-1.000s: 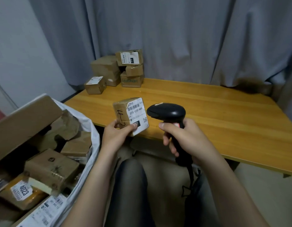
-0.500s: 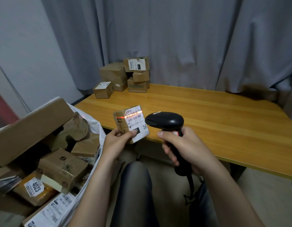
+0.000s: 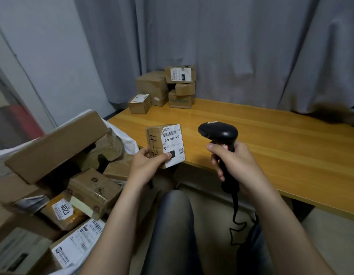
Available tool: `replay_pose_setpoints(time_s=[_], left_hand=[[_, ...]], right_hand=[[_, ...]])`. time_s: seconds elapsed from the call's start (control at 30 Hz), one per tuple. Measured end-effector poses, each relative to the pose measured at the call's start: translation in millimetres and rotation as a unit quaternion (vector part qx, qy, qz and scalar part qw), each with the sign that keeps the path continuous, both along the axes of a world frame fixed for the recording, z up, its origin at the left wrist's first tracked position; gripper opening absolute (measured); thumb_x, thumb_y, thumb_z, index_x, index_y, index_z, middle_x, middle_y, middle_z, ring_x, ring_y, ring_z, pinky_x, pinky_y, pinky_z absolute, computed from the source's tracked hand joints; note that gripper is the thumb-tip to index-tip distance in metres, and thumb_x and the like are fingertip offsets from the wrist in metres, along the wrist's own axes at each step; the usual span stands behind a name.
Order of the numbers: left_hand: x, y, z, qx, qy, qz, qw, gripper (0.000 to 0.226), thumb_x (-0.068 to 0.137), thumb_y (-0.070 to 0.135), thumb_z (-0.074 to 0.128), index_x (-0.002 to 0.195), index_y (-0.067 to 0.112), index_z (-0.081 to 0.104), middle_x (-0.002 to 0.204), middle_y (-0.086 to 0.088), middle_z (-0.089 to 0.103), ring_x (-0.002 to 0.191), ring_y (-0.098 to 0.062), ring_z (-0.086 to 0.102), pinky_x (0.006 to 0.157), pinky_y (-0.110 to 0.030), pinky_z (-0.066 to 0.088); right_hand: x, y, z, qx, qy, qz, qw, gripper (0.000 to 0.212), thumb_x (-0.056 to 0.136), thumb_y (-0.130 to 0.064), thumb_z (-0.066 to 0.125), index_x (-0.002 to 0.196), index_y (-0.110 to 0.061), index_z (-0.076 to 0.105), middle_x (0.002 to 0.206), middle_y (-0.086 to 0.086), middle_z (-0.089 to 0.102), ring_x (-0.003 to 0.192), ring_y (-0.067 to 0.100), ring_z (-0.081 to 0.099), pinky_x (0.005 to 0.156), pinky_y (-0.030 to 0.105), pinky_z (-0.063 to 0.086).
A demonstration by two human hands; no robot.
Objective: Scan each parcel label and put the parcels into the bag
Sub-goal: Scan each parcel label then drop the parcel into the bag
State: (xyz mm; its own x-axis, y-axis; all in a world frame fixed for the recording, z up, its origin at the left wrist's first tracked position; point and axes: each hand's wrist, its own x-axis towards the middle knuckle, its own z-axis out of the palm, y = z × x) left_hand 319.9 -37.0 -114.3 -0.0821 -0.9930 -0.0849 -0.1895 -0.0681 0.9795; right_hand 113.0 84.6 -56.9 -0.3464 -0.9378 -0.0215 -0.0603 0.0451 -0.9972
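Red scan line is gone from the label [image 3: 172,142]; left hand [image 3: 147,166] pinches the parcel [image 3: 154,143], right hand [image 3: 238,168] wraps its fingers round the barcode scanner [image 3: 218,132]; best lower it gently into the bag [image 3: 130,144]

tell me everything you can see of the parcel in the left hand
The small parcel is a brown cardboard box with blue handwriting on its face. A white label shows a barcode, 070-070-A80 and a QR code. The left hand grips its lower end, thumb on the label, holding it roughly upright in mid-air.
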Motion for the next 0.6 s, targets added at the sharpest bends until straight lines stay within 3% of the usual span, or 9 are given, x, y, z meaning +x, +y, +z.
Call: replay_pose_setpoints(time_s=[0.07, 0.17, 0.23, 0.3, 0.4, 0.5, 0.6], left_hand=[[13, 4, 9, -0.008, -0.019, 0.003, 1.000, 0.041, 0.077, 0.016, 0.089, 0.113, 0.014, 0.071, 0.106, 0.000, 0.078, 0.096, -0.012, 0.074, 0.088, -0.030, 0.059], [36, 12, 23, -0.024, -0.064, 0.007, 0.998, 0.037, 0.079, 0.014, 0.087, 0.111, 0.015, 0.070, 0.100, 0.004, 0.076, 0.076, 0.004, 0.071, 0.064, -0.010, 0.053], [57, 16, 30, -0.042, -0.093, 0.024, 0.995, 0.035, 0.079, 0.015, 0.088, 0.108, 0.018, 0.069, 0.096, 0.008, 0.075, 0.066, 0.009, 0.067, 0.055, -0.007, 0.047], [84, 22, 39, -0.051, -0.131, 0.042, 0.989, 0.039, 0.076, 0.023, 0.090, 0.109, 0.021, 0.070, 0.099, 0.009, 0.074, 0.077, 0.006, 0.068, 0.064, -0.011, 0.050], [129, 34, 50, -0.017, -0.195, 0.075, 0.978, 0.049, 0.070, 0.043, 0.092, 0.112, 0.030, 0.069, 0.106, 0.013, 0.073, 0.096, -0.007, 0.069, 0.091, -0.033, 0.055], [173, 50, 56, 0.033, -0.266, 0.080, 0.960, 0.061, 0.060, 0.052, 0.092, 0.110, 0.030, 0.065, 0.106, 0.011, 0.073, 0.095, -0.012, 0.070, 0.094, -0.039, 0.056], [206, 68, 61, 0.084, -0.285, 0.057, 0.953, 0.069, 0.056, 0.044, 0.096, 0.115, 0.026, 0.066, 0.106, 0.005, 0.074, 0.094, -0.014, 0.072, 0.085, -0.036, 0.058]], right_hand=[[9, -12, -1, 0.002, 0.002, 0.016, 1.000, 0.016, 0.099, -0.026, 0.069, 0.099, -0.011, 0.065, 0.068, 0.006, 0.061, 0.046, 0.016, 0.049, 0.043, 0.029, 0.042], [30, -31, -5, 0.007, -0.012, 0.049, 0.999, 0.015, 0.099, -0.024, 0.069, 0.099, -0.009, 0.064, 0.067, 0.006, 0.060, 0.044, 0.016, 0.047, 0.043, 0.028, 0.039], [45, -42, -7, 0.013, -0.019, 0.071, 0.997, 0.017, 0.099, -0.024, 0.069, 0.100, -0.009, 0.064, 0.067, 0.005, 0.060, 0.045, 0.016, 0.047, 0.042, 0.028, 0.039], [58, -50, -8, 0.020, -0.019, 0.094, 0.995, 0.018, 0.099, -0.027, 0.069, 0.102, -0.009, 0.065, 0.069, 0.005, 0.061, 0.046, 0.016, 0.049, 0.043, 0.028, 0.041], [75, -60, -9, 0.019, -0.010, 0.129, 0.991, 0.018, 0.099, -0.028, 0.069, 0.098, -0.010, 0.065, 0.070, 0.006, 0.061, 0.046, 0.016, 0.049, 0.043, 0.029, 0.041], [90, -65, -13, 0.024, 0.000, 0.152, 0.988, 0.019, 0.099, -0.028, 0.069, 0.094, -0.011, 0.065, 0.066, 0.005, 0.061, 0.046, 0.016, 0.049, 0.043, 0.029, 0.041], [100, -67, -19, 0.041, 0.011, 0.169, 0.985, 0.024, 0.099, -0.027, 0.069, 0.087, -0.008, 0.062, 0.057, 0.001, 0.059, 0.043, 0.016, 0.048, 0.043, 0.029, 0.040]])
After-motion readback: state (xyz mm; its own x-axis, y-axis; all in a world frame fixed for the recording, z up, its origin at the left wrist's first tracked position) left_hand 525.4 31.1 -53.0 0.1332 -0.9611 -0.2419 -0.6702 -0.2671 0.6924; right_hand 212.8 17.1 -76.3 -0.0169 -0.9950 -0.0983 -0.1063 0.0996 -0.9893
